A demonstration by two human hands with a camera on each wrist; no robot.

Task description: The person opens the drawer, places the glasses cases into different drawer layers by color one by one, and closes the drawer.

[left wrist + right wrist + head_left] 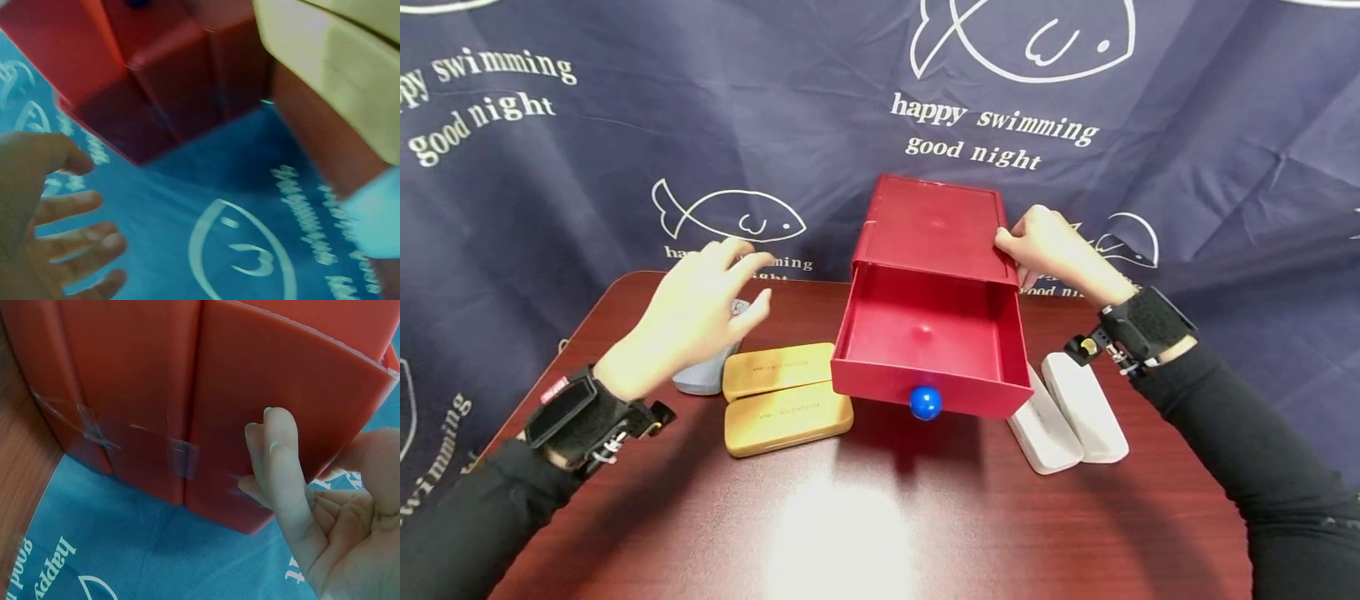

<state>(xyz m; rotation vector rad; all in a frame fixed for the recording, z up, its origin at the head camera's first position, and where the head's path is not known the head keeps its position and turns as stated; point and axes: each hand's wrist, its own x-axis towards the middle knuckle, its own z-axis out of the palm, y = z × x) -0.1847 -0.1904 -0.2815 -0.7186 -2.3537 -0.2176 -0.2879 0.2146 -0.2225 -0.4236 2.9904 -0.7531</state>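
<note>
A red drawer box (932, 221) stands at the back of the table, its empty drawer (925, 333) pulled out toward me, with a blue knob (925, 402) on the front. My right hand (1037, 246) rests against the box's right side, thumb at the top edge; in the right wrist view its straight fingers (281, 469) press the red wall (156, 381). My left hand (715, 287) hovers open with spread fingers (69, 240) above a grey-blue case (700, 379), left of the box, holding nothing.
Two gold cases (778, 369) (787, 417) lie side by side left of the drawer. Two white cases (1043, 429) (1086, 408) lie to its right. The dark red table (880, 517) is backed by a navy cloth printed with fish (625, 125).
</note>
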